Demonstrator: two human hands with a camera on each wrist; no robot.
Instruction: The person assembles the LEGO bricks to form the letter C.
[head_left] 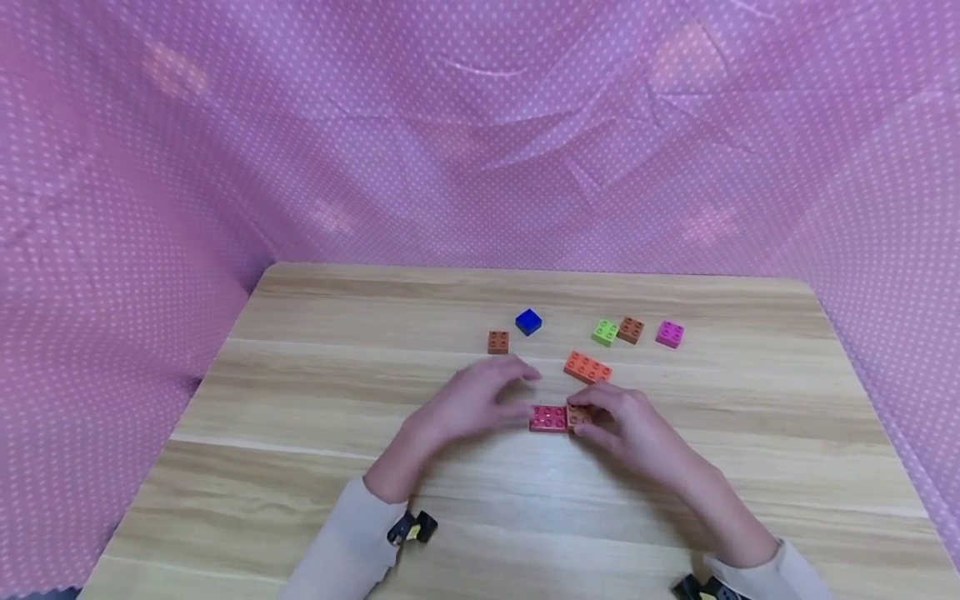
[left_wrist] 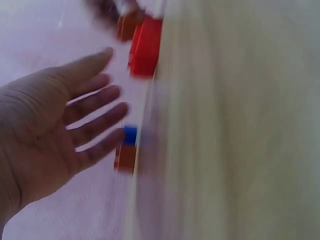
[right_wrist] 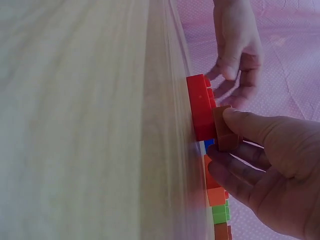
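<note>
A red brick (head_left: 548,418) lies studs up on the table in front of me. My right hand (head_left: 630,425) pinches a brown brick (right_wrist: 226,128) between thumb and fingers at the red brick's right end. In the right wrist view the brown brick sits at the studded side of the red brick (right_wrist: 201,107); whether they are joined I cannot tell. My left hand (head_left: 472,400) hovers by the red brick's left end. The left wrist view shows that hand (left_wrist: 60,120) with fingers spread and nothing in them.
Beyond the hands lie an orange brick (head_left: 588,367), another brown brick (head_left: 498,342), a blue brick (head_left: 528,322), a green brick (head_left: 605,332) touching a brown one (head_left: 631,330), and a magenta brick (head_left: 670,334). Pink dotted cloth (head_left: 480,167) hangs behind the wooden table (head_left: 300,483).
</note>
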